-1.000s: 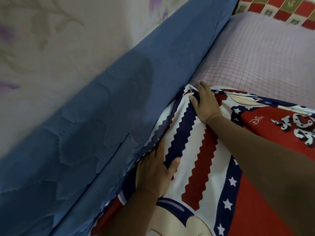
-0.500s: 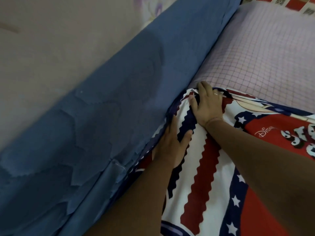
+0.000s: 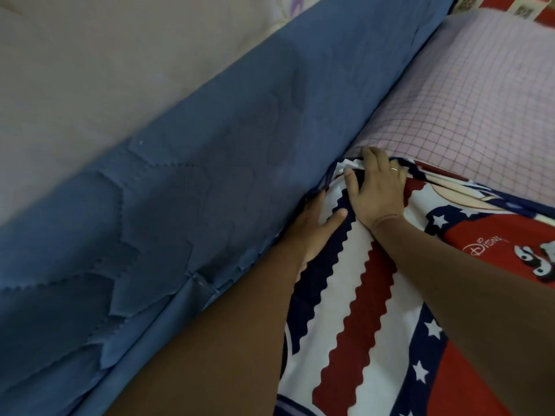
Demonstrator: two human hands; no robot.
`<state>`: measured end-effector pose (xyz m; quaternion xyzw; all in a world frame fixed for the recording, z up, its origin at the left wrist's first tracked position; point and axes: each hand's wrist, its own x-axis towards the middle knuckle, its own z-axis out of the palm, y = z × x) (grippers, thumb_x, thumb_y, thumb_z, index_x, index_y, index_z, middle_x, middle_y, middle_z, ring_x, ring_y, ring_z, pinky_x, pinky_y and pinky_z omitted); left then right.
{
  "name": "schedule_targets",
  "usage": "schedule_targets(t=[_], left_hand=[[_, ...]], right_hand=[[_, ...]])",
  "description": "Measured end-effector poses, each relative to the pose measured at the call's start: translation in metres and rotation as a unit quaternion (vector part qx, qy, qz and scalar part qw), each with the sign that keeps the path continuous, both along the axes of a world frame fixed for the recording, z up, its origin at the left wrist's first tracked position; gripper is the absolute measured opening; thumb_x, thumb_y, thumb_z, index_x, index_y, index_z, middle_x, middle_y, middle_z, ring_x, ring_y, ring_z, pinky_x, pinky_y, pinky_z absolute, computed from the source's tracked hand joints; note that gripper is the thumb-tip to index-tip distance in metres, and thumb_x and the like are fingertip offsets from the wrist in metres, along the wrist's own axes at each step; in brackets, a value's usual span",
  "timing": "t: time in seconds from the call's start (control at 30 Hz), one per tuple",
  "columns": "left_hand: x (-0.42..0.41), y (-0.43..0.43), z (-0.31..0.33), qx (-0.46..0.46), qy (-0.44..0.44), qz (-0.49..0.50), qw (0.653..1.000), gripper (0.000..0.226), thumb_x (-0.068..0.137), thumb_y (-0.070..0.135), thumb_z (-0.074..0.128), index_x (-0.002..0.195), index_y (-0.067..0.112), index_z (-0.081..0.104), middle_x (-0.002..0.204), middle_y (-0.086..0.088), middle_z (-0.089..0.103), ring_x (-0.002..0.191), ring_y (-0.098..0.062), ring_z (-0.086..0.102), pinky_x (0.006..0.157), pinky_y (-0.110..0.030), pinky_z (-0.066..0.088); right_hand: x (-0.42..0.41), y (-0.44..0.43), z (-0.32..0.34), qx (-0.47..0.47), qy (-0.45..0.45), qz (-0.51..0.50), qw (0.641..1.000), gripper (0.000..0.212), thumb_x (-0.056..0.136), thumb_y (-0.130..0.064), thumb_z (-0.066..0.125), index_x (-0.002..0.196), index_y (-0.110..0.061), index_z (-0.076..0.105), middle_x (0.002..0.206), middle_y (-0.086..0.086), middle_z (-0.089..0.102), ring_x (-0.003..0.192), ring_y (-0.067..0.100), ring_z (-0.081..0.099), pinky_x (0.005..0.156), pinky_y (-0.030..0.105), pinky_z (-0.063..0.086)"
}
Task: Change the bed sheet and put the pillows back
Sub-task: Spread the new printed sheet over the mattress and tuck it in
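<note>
We see the printed bed sheet (image 3: 375,310), red, white and navy with zigzag stripes, stars and cartoon lettering, spread over the lower right of the bed, its far edge lying across the pink checked mattress cover (image 3: 468,94) and its left edge running along the blue quilted side panel (image 3: 210,181). The right hand (image 3: 377,190) lies flat on the sheet near its upper left corner, fingers spread and pressing the cloth down at the edge; a ring shows on one finger. We see it gripping nothing, palm down and relaxed. The left hand (image 3: 318,226) sits just beside it, lower and closer to the panel, thumb out on the sheet; its fingers disappear into the gap between mattress and blue panel, so we cannot tell whether they pinch the cloth there. Both bare forearms reach in from the bottom of the view. At the top right corner a patch of red and cream patterned fabric (image 3: 528,7) lies beyond the checked cover.
</note>
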<state>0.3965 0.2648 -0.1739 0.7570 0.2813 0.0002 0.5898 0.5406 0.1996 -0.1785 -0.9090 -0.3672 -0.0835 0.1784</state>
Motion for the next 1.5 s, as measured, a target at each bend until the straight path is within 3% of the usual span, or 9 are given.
schedule_targets(t=[0.1,0.43,0.6,0.73,0.87,1.07,1.27,1.4,1.5], left_hand=[[-0.008,-0.006,0.002,0.012,0.001,0.023,1.000,0.065,0.098,0.052,0.040,0.154,0.041,0.008,0.161,0.011,0.016,0.146,-0.010,0.018,0.118,-0.035,0.019],[-0.124,-0.039,0.006,0.078,0.107,0.036,0.990,0.077,0.089,0.071,0.025,0.154,0.041,-0.003,0.161,0.019,0.008,0.146,-0.005,0.015,0.119,-0.033,0.016],[-0.167,-0.054,0.007,0.078,0.098,0.120,0.985,0.075,0.085,0.073,0.030,0.152,0.044,0.014,0.156,0.021,0.023,0.143,-0.003,0.023,0.119,-0.031,0.021],[-0.185,-0.065,0.013,0.129,0.168,0.176,0.961,0.067,0.092,0.067,0.032,0.151,0.037,0.025,0.156,0.010,0.031,0.143,-0.011,0.027,0.117,-0.032,0.022],[-0.181,-0.078,0.020,0.220,0.297,0.165,0.914,0.073,0.092,0.066,0.013,0.154,0.028,0.017,0.159,0.001,0.023,0.145,-0.020,0.020,0.119,-0.038,0.013],[-0.168,-0.073,0.021,0.226,0.351,0.131,0.899,0.082,0.090,0.070,0.010,0.154,0.020,0.019,0.160,-0.005,0.021,0.147,-0.025,0.016,0.119,-0.043,0.009],[-0.156,-0.072,0.029,0.214,0.306,0.145,0.916,0.092,0.083,0.076,0.006,0.155,0.020,0.011,0.162,-0.005,0.014,0.149,-0.021,0.013,0.120,-0.037,0.006],[-0.101,-0.091,0.034,0.322,0.200,0.057,0.924,0.095,0.074,0.074,-0.011,0.153,0.021,-0.015,0.162,-0.002,-0.015,0.149,-0.018,-0.013,0.119,-0.036,-0.010],[-0.044,-0.103,0.023,0.393,0.171,0.046,0.903,0.087,0.081,0.068,-0.018,0.152,0.018,-0.015,0.162,-0.009,-0.014,0.149,-0.025,-0.013,0.117,-0.040,-0.015]], right_hand=[[0.001,-0.002,-0.001,0.010,0.004,-0.003,1.000,0.054,0.098,-0.043,0.034,0.140,-0.010,0.043,0.140,0.008,0.045,0.123,0.031,0.043,0.109,0.044,0.023],[0.000,-0.003,0.003,0.023,0.022,0.007,0.999,0.056,0.095,-0.046,0.032,0.136,-0.009,0.044,0.137,0.012,0.046,0.121,0.034,0.044,0.109,0.048,0.024],[0.000,-0.003,0.003,0.026,0.017,0.010,0.999,0.059,0.095,-0.048,0.032,0.137,-0.008,0.043,0.137,0.014,0.045,0.122,0.036,0.043,0.110,0.047,0.023],[0.000,-0.003,0.002,0.024,0.007,0.010,1.000,0.056,0.098,-0.046,0.036,0.138,-0.008,0.042,0.138,0.017,0.044,0.123,0.038,0.041,0.111,0.049,0.023],[0.001,-0.003,0.001,0.024,0.009,0.010,1.000,0.058,0.097,-0.050,0.034,0.139,-0.010,0.041,0.137,0.016,0.044,0.123,0.039,0.041,0.111,0.053,0.023],[0.001,-0.002,0.001,0.019,0.009,0.006,1.000,0.058,0.097,-0.050,0.034,0.138,-0.010,0.042,0.137,0.015,0.044,0.124,0.038,0.041,0.111,0.053,0.023],[0.000,-0.002,0.000,0.020,0.001,0.008,1.000,0.054,0.098,-0.047,0.035,0.134,-0.009,0.045,0.133,0.015,0.046,0.119,0.036,0.043,0.109,0.051,0.024],[-0.001,-0.002,0.001,0.028,0.007,0.009,1.000,0.050,0.098,-0.044,0.038,0.133,-0.010,0.047,0.131,0.014,0.048,0.117,0.035,0.044,0.106,0.048,0.026],[-0.002,0.000,0.002,0.021,0.011,0.003,1.000,0.046,0.098,-0.043,0.039,0.130,-0.010,0.049,0.130,0.012,0.049,0.113,0.034,0.047,0.102,0.045,0.027]])
